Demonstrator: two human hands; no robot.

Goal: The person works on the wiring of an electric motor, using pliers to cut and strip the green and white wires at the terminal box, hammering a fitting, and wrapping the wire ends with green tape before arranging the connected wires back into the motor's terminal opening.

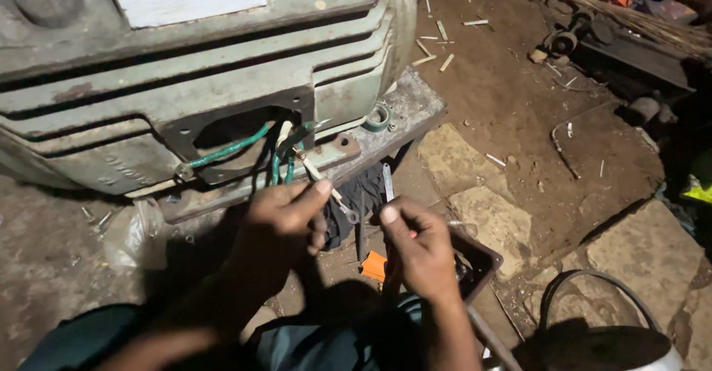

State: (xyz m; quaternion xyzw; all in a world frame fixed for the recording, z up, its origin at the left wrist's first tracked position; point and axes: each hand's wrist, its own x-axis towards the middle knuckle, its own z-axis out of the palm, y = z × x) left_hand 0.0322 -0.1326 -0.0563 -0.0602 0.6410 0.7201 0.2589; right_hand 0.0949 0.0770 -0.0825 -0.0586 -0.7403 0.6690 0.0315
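A large grey-green electric motor (185,67) lies on the ground, with an open terminal hole from which green wires (230,148) and a pale sleeved lead (315,171) hang out. My left hand (285,219) pinches that pale lead near its metal ring lug (348,214). My right hand (419,249) is closed just right of the lug, thumb up, holding something small that I cannot make out. A thin metal tool (388,182) lies just above it.
A roll of tape (378,117) rests on the motor's foot. An orange item (374,265) and a dark metal tray (482,263) lie by my knees. Stone slabs (497,223), wood chips, a bent rod (560,145) and a broom (630,19) lie to the right.
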